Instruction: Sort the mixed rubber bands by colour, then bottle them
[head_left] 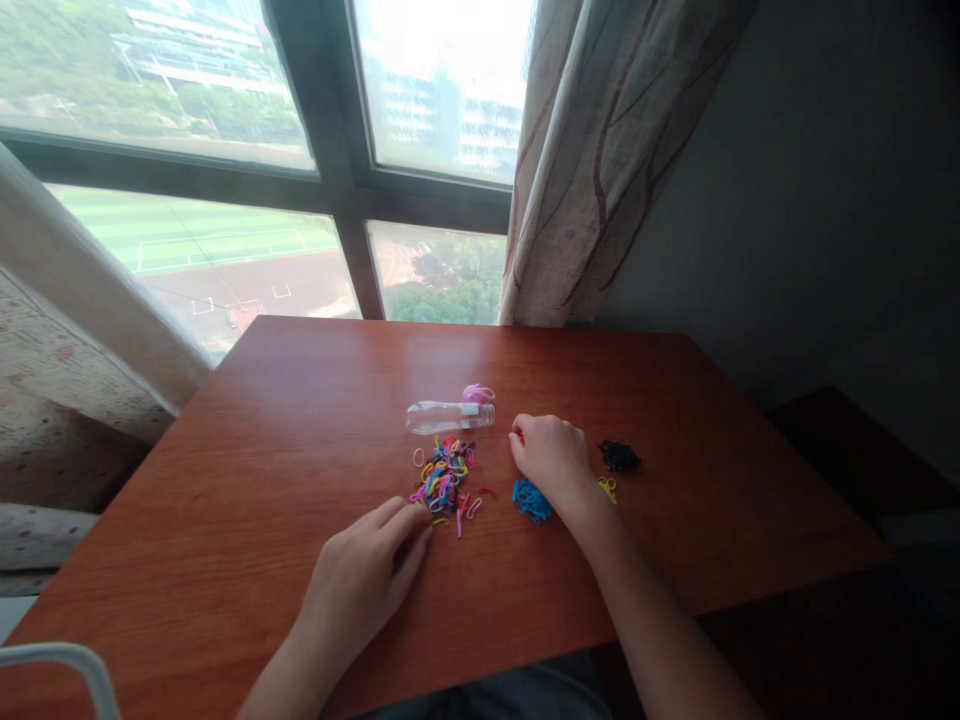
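From where I stand, the left hand (pixel 367 570), lower centre, meets the lower-left edge of the mixed pile of coloured bands (pixel 444 475), fingers curled; the right hand (pixel 553 455), right of centre, has bent fingers at something red (pixel 520 436); I cannot tell whether either pinches. Above the pile, a clear bottle (pixel 439 418) lies partly before a pink item (pixel 474 392). The right wrist crosses between blue bands (pixel 532 502) and yellow bands (pixel 608 487), black bands (pixel 620 456) beyond.

Patterned curtains (pixel 622 130) are flanking a window (pixel 341 185) beside a wooden surface (pixel 300 420), suggesting an upstairs home room; a sports field (pixel 202 235) is showing below.
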